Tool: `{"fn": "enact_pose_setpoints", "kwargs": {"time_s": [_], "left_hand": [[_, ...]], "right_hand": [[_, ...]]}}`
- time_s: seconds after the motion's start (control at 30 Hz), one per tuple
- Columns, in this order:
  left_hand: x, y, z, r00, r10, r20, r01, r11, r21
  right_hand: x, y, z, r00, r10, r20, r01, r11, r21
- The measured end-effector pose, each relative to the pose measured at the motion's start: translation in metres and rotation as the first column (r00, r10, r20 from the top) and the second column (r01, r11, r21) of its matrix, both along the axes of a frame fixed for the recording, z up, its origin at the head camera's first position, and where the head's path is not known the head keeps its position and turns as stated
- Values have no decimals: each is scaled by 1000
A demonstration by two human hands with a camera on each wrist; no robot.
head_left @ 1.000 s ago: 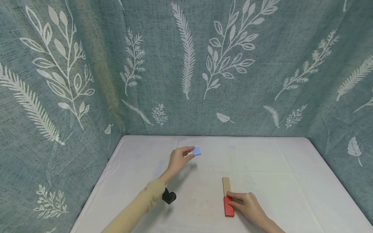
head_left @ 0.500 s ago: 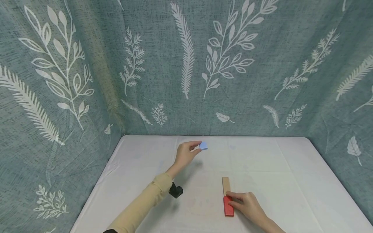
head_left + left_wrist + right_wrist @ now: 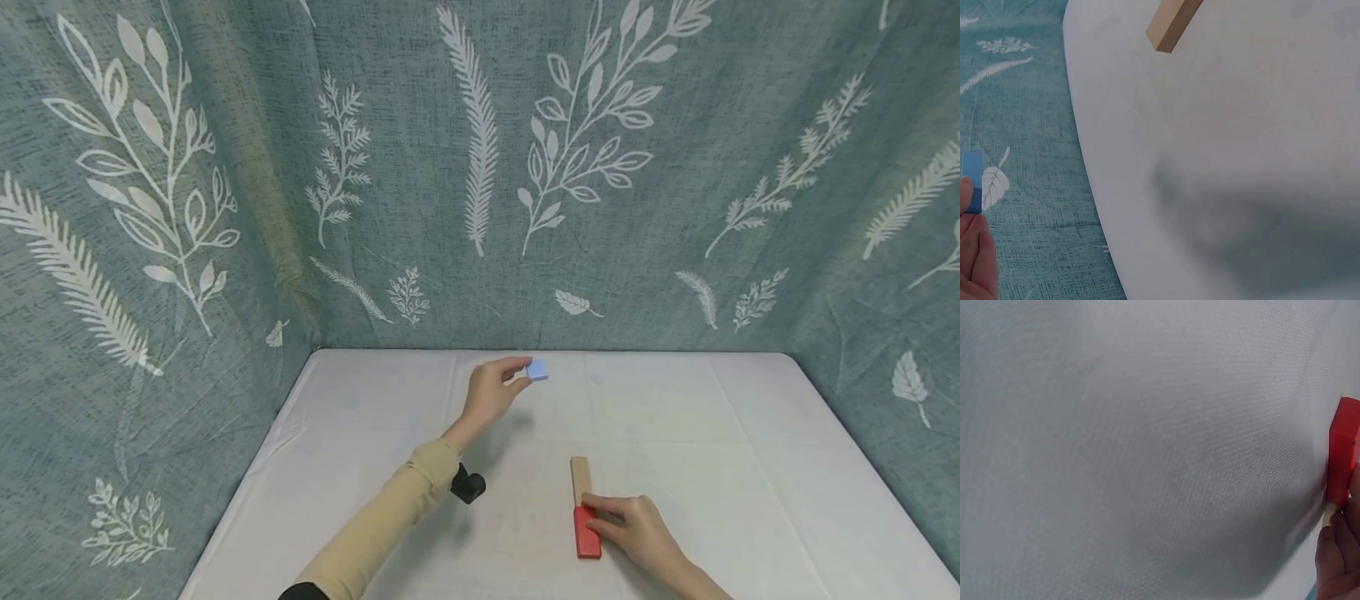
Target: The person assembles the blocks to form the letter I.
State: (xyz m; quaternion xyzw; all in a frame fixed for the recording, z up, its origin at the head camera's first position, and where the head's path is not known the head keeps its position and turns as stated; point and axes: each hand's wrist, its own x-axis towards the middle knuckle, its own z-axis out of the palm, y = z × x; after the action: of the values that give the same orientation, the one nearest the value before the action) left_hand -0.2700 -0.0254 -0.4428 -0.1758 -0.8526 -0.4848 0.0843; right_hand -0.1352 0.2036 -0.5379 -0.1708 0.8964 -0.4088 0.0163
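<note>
My left hand (image 3: 491, 393) pinches a small light-blue block (image 3: 537, 371) between thumb and fingers, raised over the far part of the table, its shadow falling below. In the left wrist view the blue block (image 3: 972, 181) shows at the left edge. Nearer to me, my right hand (image 3: 637, 529) holds a red block (image 3: 588, 533) by its side on the tabletop. A plain wooden block (image 3: 581, 480) lies end to end with the red one, pointing away from me, and my fingertips reach where the two meet. The red block (image 3: 1342, 450) also appears in the right wrist view.
A white cloth covers the table (image 3: 712, 467). Behind and on both sides hangs a green-blue curtain (image 3: 420, 167) with white leaf prints. A black wrist-worn device (image 3: 468, 483) sticks out below the left wrist.
My left hand has moved right and farther away with the blue block in its fingers. The right hand, the red block and the wooden block stay where they were.
</note>
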Motion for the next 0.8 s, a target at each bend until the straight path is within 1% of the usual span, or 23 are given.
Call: {"fn": "enact_pose_setpoints", "kwargs": {"time_s": [0.43,0.63,0.8], "left_hand": [[-3,20,2,1000,-25,12,25,1000,19],[-2,29,-4,999,-34,20,34,999,16],[2,34,-12,999,-48,19,48,999,5]], "right_hand": [[0,1,-1,1000,2,1,-2,1000,-6],[-1,0,-2,1000,-3,8,3,1000,0],[-1,1,-4,1000,1,0,-1,1000,4]]}}
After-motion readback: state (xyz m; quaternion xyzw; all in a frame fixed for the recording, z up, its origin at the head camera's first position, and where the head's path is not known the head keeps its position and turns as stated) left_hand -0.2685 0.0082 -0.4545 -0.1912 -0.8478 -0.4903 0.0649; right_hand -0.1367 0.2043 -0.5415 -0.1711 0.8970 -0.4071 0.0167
